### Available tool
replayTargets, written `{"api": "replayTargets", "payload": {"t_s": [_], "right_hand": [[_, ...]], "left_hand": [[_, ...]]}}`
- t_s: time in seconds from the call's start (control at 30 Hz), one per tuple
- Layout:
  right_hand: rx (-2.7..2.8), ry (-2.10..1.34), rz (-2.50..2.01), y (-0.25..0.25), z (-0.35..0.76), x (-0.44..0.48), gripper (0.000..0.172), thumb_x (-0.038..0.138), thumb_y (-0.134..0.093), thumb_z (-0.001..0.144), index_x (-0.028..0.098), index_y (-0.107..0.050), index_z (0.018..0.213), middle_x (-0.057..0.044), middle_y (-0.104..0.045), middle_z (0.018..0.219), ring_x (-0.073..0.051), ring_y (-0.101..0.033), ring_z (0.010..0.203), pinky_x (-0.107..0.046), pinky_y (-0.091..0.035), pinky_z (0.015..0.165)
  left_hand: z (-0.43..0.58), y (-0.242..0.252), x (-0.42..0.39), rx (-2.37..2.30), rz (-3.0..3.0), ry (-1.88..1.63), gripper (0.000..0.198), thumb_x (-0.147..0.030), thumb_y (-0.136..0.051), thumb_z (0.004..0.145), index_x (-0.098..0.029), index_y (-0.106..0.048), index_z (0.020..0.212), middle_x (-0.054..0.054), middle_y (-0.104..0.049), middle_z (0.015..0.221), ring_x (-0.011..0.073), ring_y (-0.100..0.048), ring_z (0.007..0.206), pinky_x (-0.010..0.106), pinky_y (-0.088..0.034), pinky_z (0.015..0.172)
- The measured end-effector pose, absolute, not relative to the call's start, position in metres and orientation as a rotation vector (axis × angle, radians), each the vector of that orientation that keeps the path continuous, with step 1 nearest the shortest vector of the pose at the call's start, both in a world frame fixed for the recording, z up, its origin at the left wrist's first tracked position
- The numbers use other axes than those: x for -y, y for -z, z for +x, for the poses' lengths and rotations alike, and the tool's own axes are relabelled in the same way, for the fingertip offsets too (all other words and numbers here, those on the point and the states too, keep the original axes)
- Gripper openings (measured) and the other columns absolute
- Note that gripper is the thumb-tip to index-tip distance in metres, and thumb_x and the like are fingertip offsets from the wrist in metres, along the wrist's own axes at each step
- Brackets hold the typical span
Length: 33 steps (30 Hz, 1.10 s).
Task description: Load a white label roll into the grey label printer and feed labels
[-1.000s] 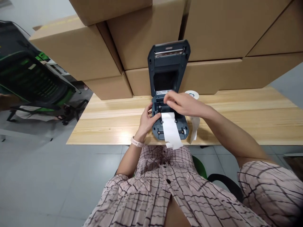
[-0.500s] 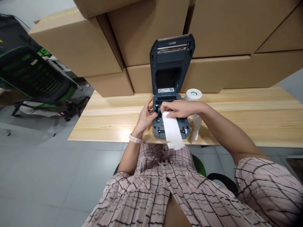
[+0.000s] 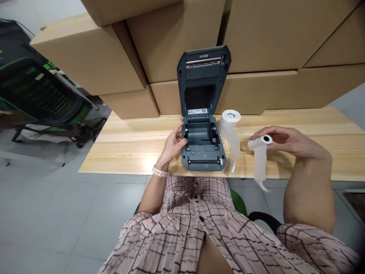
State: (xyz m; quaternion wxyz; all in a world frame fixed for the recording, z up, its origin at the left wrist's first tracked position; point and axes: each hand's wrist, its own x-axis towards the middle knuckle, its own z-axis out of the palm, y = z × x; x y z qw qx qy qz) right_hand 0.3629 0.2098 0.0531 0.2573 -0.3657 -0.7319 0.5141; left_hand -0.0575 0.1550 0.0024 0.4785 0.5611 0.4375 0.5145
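1. The small paper roll [image 3: 256, 144] has been lifted out of the open printer [image 3: 196, 152] and is now held between thumb and fingers of the right hand [image 3: 291, 140], right of the printer and near the front edge of the table [image 3: 137, 144].
2. The roll's end has been turned to view, its dark core hole [image 3: 266, 139] exposed.
3. Its loose strip [image 3: 260, 163], earlier laid across the printer's front, is now hung down from the roll, the tip seen past the table's front edge.
4. The roll bay [image 3: 199, 133] and front roller [image 3: 203, 162] have been uncovered.
5. The larger roll [image 3: 229, 116], partly hidden earlier by the right arm, has been fully revealed.
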Motion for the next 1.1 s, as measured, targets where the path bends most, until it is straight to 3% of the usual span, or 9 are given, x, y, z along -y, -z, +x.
{"api": "replayTargets", "payload": {"t_s": [0.17, 0.3, 0.47, 0.57, 0.67, 0.8, 0.97, 1.1], "right_hand": [[1.774, -1.645, -1.246, -0.022, 0.353, -0.217, 0.036, 0.041, -0.087, 0.084, 0.027, -0.073, 0.113, -0.016, -0.072, 0.130, -0.022, -0.071, 0.108, -0.042, -0.054, 0.097], [1.849, -1.581, -1.151, -0.033, 0.354, -0.231, 0.045, 0.033, -0.084, 0.085, 0.029, -0.070, 0.128, -0.018, -0.065, 0.147, -0.023, -0.064, 0.132, -0.042, -0.049, 0.111], [1.844, -1.427, -1.163, -0.050, 0.334, -0.280, 0.084, 0.027, -0.089, 0.073, 0.028, -0.055, 0.149, -0.019, -0.048, 0.166, -0.028, -0.048, 0.153, -0.045, -0.043, 0.122], [1.972, -1.478, -1.206, -0.041, 0.302, -0.312, 0.100, 0.031, -0.096, 0.057, 0.027, -0.054, 0.148, -0.016, -0.053, 0.163, -0.036, -0.048, 0.152, -0.054, -0.040, 0.126], [2.046, -1.437, -1.220, -0.029, 0.281, -0.329, 0.096, 0.040, -0.098, 0.048, 0.024, -0.061, 0.135, -0.015, -0.066, 0.146, -0.040, -0.056, 0.142, -0.058, -0.042, 0.123], [1.961, -1.420, -1.141, -0.043, 0.281, -0.323, 0.091, 0.051, -0.098, 0.043, 0.024, -0.066, 0.124, -0.016, -0.071, 0.137, -0.040, -0.064, 0.130, -0.053, -0.049, 0.114], [2.086, -1.445, -0.785, -0.110, 0.254, -0.283, 0.095, 0.063, -0.093, 0.056, 0.026, -0.060, 0.137, -0.016, -0.071, 0.138, -0.036, -0.067, 0.125, -0.045, -0.053, 0.101], [2.684, -1.015, -0.722, -0.133, 0.192, -0.256, 0.079, 0.060, -0.091, 0.060, 0.027, -0.068, 0.128, -0.007, -0.075, 0.128, -0.035, -0.069, 0.116, -0.046, -0.054, 0.100]], "left_hand": [[-0.057, 0.002, -0.155, -1.078, 1.374, -1.271, 0.075, -0.020, -0.067, 0.086, -0.024, -0.047, 0.159, 0.016, -0.058, 0.159, 0.0306, -0.060, 0.143, 0.056, -0.046, 0.122], [-0.058, 0.004, -0.155, -1.074, 1.397, -1.275, 0.073, -0.022, -0.066, 0.089, -0.023, -0.046, 0.159, 0.016, -0.059, 0.158, 0.0305, -0.060, 0.143, 0.056, -0.045, 0.123], [-0.060, -0.003, -0.158, -1.023, 1.422, -1.204, 0.082, -0.021, -0.066, 0.088, -0.023, -0.038, 0.165, 0.017, -0.059, 0.158, 0.0310, -0.058, 0.145, 0.056, -0.045, 0.123], [-0.061, -0.007, -0.159, -1.038, 1.404, -1.163, 0.088, -0.019, -0.065, 0.086, -0.021, -0.031, 0.168, 0.018, -0.061, 0.156, 0.0306, -0.061, 0.140, 0.054, -0.046, 0.121], [-0.060, -0.007, -0.158, -1.053, 1.360, -1.168, 0.090, -0.020, -0.066, 0.087, -0.019, -0.028, 0.169, 0.019, -0.064, 0.152, 0.0302, -0.064, 0.136, 0.052, -0.050, 0.117], [-0.060, -0.006, -0.156, -1.039, 1.309, -1.194, 0.092, -0.023, -0.069, 0.087, -0.020, -0.027, 0.169, 0.019, -0.065, 0.150, 0.0282, -0.067, 0.131, 0.049, -0.052, 0.115], [-0.058, -0.006, -0.154, -1.044, 1.307, -1.211, 0.089, -0.022, -0.068, 0.088, -0.019, -0.028, 0.169, 0.020, -0.065, 0.150, 0.0280, -0.068, 0.130, 0.051, -0.052, 0.115], [-0.056, -0.004, -0.154, -1.053, 1.336, -1.225, 0.089, -0.021, -0.066, 0.089, -0.019, -0.027, 0.169, 0.021, -0.060, 0.155, 0.0311, -0.064, 0.137, 0.055, -0.049, 0.118]]}}
